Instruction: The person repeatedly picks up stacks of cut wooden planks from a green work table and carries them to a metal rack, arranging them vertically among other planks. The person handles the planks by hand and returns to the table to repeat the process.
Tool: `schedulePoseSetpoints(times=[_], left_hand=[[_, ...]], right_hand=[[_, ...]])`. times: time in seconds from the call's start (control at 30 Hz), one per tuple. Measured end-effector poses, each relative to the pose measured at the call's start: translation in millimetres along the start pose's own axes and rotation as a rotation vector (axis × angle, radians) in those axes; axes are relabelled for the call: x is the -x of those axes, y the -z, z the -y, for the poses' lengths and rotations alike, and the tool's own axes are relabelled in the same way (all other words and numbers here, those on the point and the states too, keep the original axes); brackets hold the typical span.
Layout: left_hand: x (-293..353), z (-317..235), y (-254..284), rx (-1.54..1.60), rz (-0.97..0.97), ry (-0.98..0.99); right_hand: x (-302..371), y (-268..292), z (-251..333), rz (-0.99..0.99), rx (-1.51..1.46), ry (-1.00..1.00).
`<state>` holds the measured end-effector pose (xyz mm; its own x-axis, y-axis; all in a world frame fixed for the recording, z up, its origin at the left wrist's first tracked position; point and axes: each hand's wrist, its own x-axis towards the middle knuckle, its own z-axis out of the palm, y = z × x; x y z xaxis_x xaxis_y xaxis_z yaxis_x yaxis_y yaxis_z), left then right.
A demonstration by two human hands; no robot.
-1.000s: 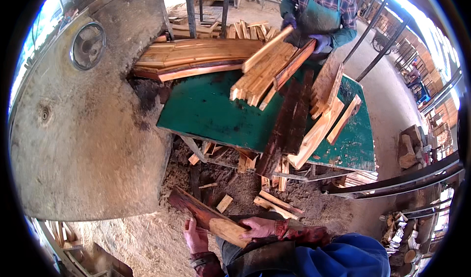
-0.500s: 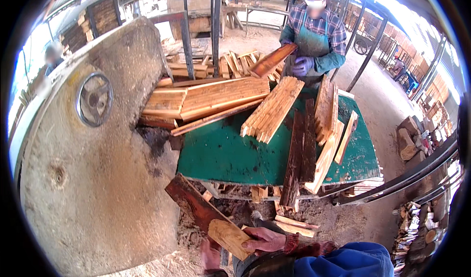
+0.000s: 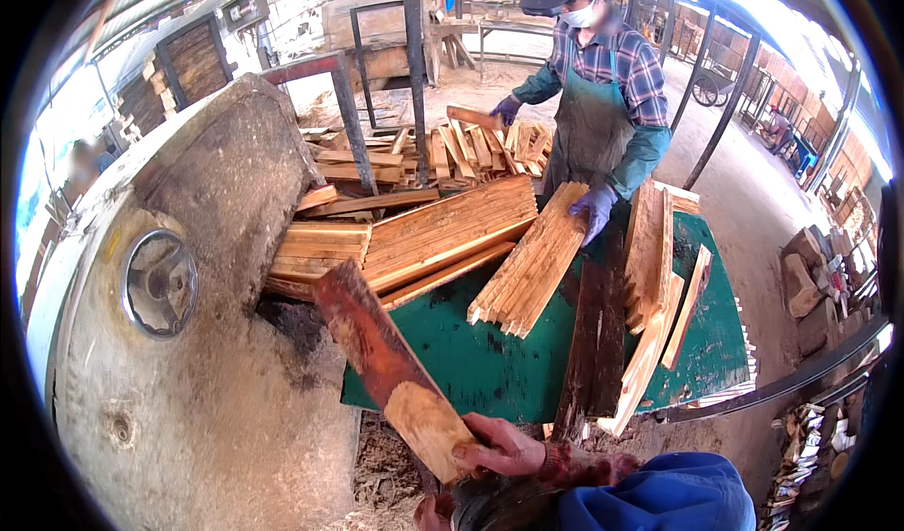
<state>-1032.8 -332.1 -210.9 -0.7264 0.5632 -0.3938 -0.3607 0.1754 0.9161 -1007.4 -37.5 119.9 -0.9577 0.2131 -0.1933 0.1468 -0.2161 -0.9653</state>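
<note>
Raised within the last second, the reddish board (image 3: 391,371) at seven o'clock now points toward eleven, overlapping the green bench (image 3: 471,357) in view; handling thus appears turned benchward. Right hand (image 3: 506,448): grip clasping its near end. Left hand (image 3: 433,512), six o'clock: grip cannot be told.

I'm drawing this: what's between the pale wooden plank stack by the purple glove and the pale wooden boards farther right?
In the head view: dark brown wooden strips and green tabletop.
</note>
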Motion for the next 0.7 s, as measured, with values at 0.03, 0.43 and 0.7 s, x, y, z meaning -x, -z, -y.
schedulePoseSetpoints(times=[0.03,0.43,0.7], left_hand=[[-10.7,2.6,0.3,0.262,0.007,0.139],[-14.1,-11.5,-21.8,0.377,-0.138,0.373],[0.1,-1.1,-17.5,0.375,-0.187,0.438]], right_hand=[[-7.9,7.6,-9.0,-0.053,0.123,0.067],[-157.6,152.1,129.9,-0.464,0.175,0.491],[-222.6,379.2,197.9,-1.024,0.688,0.619]])
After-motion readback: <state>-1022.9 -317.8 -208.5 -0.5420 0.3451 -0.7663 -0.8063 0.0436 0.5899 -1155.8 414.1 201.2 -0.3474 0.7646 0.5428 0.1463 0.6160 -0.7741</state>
